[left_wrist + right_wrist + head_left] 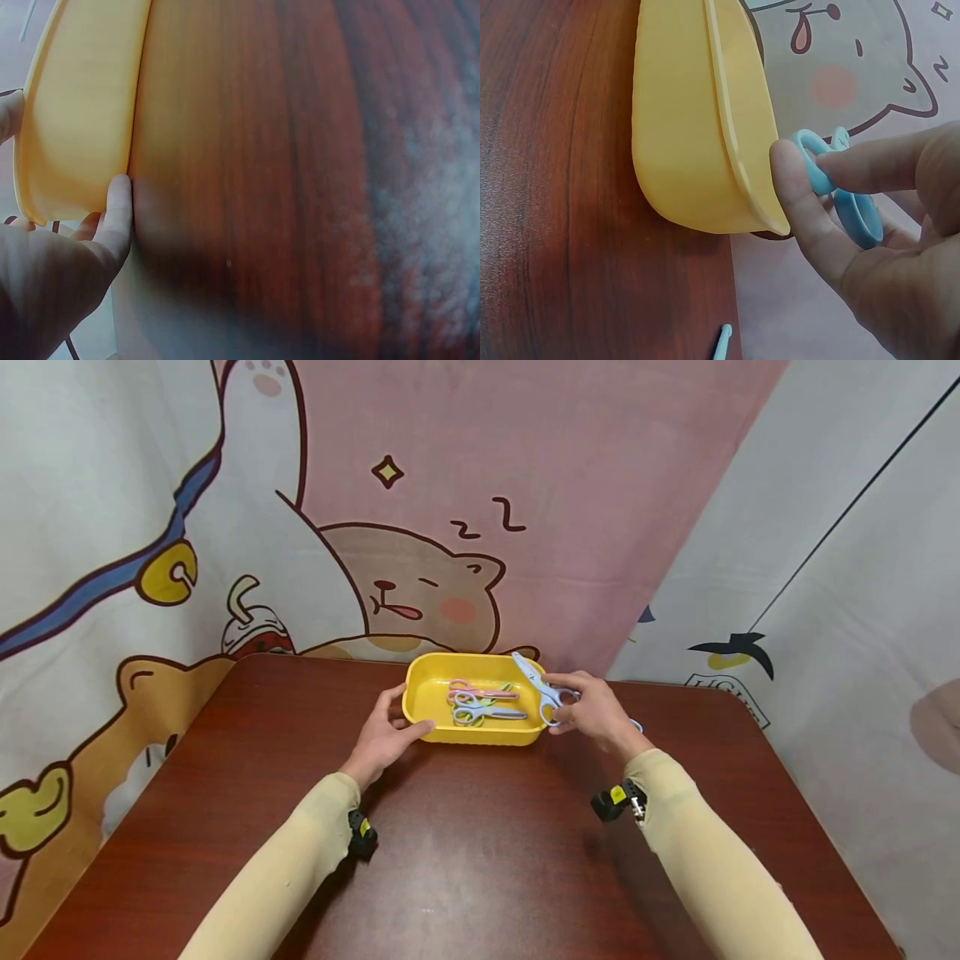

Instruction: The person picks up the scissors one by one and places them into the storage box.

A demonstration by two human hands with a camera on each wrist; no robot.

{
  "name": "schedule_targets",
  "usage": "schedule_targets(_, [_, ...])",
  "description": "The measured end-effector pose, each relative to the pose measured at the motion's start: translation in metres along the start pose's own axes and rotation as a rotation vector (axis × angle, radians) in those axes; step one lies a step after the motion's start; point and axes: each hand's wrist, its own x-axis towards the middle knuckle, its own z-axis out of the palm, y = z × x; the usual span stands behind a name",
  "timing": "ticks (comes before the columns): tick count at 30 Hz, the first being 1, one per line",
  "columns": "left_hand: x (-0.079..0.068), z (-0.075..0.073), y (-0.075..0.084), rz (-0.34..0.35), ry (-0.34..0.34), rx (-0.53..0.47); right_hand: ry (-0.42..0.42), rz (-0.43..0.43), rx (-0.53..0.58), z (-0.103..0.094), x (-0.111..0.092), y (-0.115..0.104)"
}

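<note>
nearest, two pale sleeves (712, 852), each with a black wrist camera (362, 837), reach across the dark wooden table (480, 860). the left hand (380, 739) grips the near left corner of the yellow tray (480, 737), thumb along the front wall and fingers round the end, probably to keep it from sliding. the right hand (596, 714) pinches the raised scissors (536, 678) by their handles between thumb and fingers, seemingly so the blades stay clear of the skin. their handle loops sit among those fingertips, while the blades point away past them, overlapping the tray's right end; how high they are above the rim is hard to tell. beyond the left thumb, inside the tray, lie pink scissors (491, 696), blue scissors (498, 712) and something green, partly covered. behind everything hangs a cartoon curtain (600, 485).
</note>
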Motion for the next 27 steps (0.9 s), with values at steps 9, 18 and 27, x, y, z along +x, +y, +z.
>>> schedule_targets(9, [0.003,-0.001,-0.004,0.003,-0.005,0.005,-0.008,0.015,-0.056,0.002,0.004,-0.007])
schedule_targets(18, [0.001,-0.001,-0.003,-0.003,-0.006,0.026,-0.038,0.003,-0.076,0.005,0.008,-0.012])
schedule_targets(27, [0.000,-0.002,-0.001,-0.005,-0.007,0.027,-0.087,-0.036,-0.078,0.009,0.011,-0.016])
